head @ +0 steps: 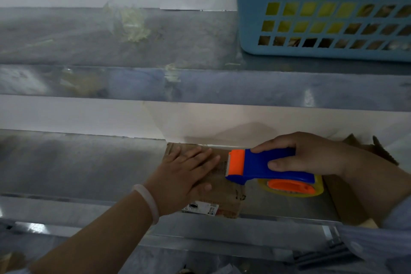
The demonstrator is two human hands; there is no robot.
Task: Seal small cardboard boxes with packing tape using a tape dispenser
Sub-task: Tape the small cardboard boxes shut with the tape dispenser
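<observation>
Looking down, we press our left hand (186, 176) flat, fingers straight, on the small matte cardboard box (224, 196) at the brushed-steel bench's (89, 167) front edge, while our right hand (311, 155) wraps the glossy blue-and-orange tape dispenser (266, 167), serrated blade beside those fingers, so we should pull level and firmly.

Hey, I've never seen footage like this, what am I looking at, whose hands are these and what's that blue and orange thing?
There is no machine here. A camera worn on a person's head looks down at their two hands. The left hand lies flat on a small cardboard box on a metal surface. The right hand grips a blue and orange tape dispenser, its toothed end over the box. A blue basket stands higher up.
</observation>
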